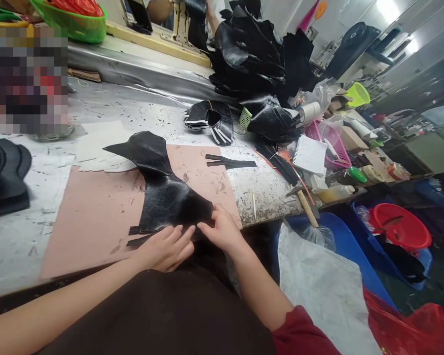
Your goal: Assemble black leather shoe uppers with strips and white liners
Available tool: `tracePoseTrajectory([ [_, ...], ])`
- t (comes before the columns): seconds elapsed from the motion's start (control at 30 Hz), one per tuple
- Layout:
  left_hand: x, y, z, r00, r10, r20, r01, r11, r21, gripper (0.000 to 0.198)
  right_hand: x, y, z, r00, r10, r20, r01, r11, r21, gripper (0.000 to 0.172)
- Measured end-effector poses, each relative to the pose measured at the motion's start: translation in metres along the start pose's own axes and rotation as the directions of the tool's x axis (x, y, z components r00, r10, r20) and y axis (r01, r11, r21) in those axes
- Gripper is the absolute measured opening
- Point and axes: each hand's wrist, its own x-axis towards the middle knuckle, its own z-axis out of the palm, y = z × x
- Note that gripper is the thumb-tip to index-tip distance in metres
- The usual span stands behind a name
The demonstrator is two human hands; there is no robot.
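Note:
A shiny black leather piece [170,197] with curved edges lies on a pinkish board [96,212] in front of me. Narrow black strips [136,241] stick out at the left from along its near edge. My left hand [170,249] rests on this near edge, fingers stretched over leather and strip. At the near right corner, my right hand [224,227] pinches the leather between thumb and fingers. The two hands almost meet. Whatever lies under the fingertips is hidden. Another forked pair of black strips [231,161] lies at the board's far right.
White sheets [103,143] lie partly under the leather. Black cut pieces [3,172] are stacked at left, a tied black bundle [210,118] behind. A white pen [254,204], a hammer [307,207] and a notepad [310,154] lie at right. Blue tubs [340,231] stand below the table edge.

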Motion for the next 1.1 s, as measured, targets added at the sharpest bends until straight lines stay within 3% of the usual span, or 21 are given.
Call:
tracePoseTrajectory([
  [0.1,0.000,-0.004,-0.004,0.992,0.036,-0.120,-0.038,0.999,-0.014,0.018,-0.001,0.001,0.000,1.000,-0.008,-0.020,0.009,0.998,0.069,0.010],
  [0.17,-0.004,-0.006,-0.014,0.976,-0.010,-0.218,-0.005,0.998,-0.070,0.018,-0.001,0.000,0.002,0.998,-0.027,-0.049,0.037,0.977,0.211,0.013],
  [0.23,-0.010,-0.006,-0.026,0.957,-0.204,-0.205,0.150,0.957,-0.248,0.017,-0.001,-0.003,0.007,0.996,-0.037,-0.081,0.067,0.909,0.411,0.019],
  [0.27,-0.012,-0.005,-0.031,0.930,-0.349,-0.113,0.281,0.875,-0.393,0.019,0.000,-0.006,0.010,0.996,-0.033,-0.083,0.071,0.856,0.512,0.022],
  [0.3,-0.014,-0.005,-0.035,0.867,-0.495,0.051,0.438,0.710,-0.552,0.022,0.000,-0.010,0.015,0.997,-0.027,-0.072,0.066,0.791,0.608,0.025],
  [0.33,-0.014,-0.004,-0.039,0.767,-0.594,0.243,0.570,0.456,-0.684,0.026,-0.001,-0.014,0.020,0.998,-0.026,-0.054,0.056,0.720,0.691,0.027],
  [0.37,-0.013,-0.004,-0.041,0.650,-0.642,0.407,0.630,0.155,-0.761,0.028,-0.001,-0.019,0.025,0.999,-0.034,-0.032,0.046,0.651,0.757,0.028],
  [0.4,-0.011,-0.004,-0.044,0.543,-0.656,0.524,0.602,-0.132,-0.788,0.030,-0.002,-0.025,0.030,0.999,-0.046,-0.014,0.038,0.592,0.805,0.029],
  [0.43,-0.009,-0.004,-0.046,0.463,-0.661,0.591,0.502,-0.354,-0.789,0.030,-0.004,-0.029,0.033,0.998,-0.056,-0.004,0.034,0.547,0.837,0.030],
  [0.47,-0.006,-0.004,-0.047,0.400,-0.670,0.625,0.382,-0.498,-0.779,0.031,-0.005,-0.033,0.036,0.998,-0.063,-0.002,0.034,0.520,0.853,0.031],
  [0.5,-0.004,-0.004,-0.048,0.350,-0.684,0.640,0.282,-0.575,-0.768,0.032,-0.007,-0.036,0.038,0.998,-0.067,-0.005,0.039,0.513,0.858,0.032],
  [0.57,0.000,-0.003,-0.050,0.289,-0.696,0.657,0.205,-0.626,-0.753,0.034,-0.008,-0.038,0.039,0.998,-0.070,-0.009,0.046,0.546,0.837,0.033],
  [0.7,0.002,-0.002,-0.048,0.207,-0.722,0.661,0.250,-0.614,-0.749,0.030,-0.007,-0.036,0.031,0.994,-0.102,0.038,0.036,0.635,0.772,0.031],
  [0.83,0.006,-0.001,-0.045,0.256,-0.717,0.649,0.224,-0.609,-0.761,0.020,-0.005,-0.035,0.022,0.981,-0.123,0.148,-0.047,0.591,0.805,0.029],
  [0.93,0.009,0.000,-0.046,0.286,-0.714,0.639,0.206,-0.606,-0.768,0.018,-0.004,-0.032,0.022,0.985,-0.092,0.143,-0.063,0.585,0.808,0.030],
  [1.1,0.010,0.002,-0.046,0.245,-0.723,0.646,0.243,-0.600,-0.762,0.024,-0.003,-0.029,0.025,0.994,-0.086,0.067,0.004,0.648,0.762,0.028],
])
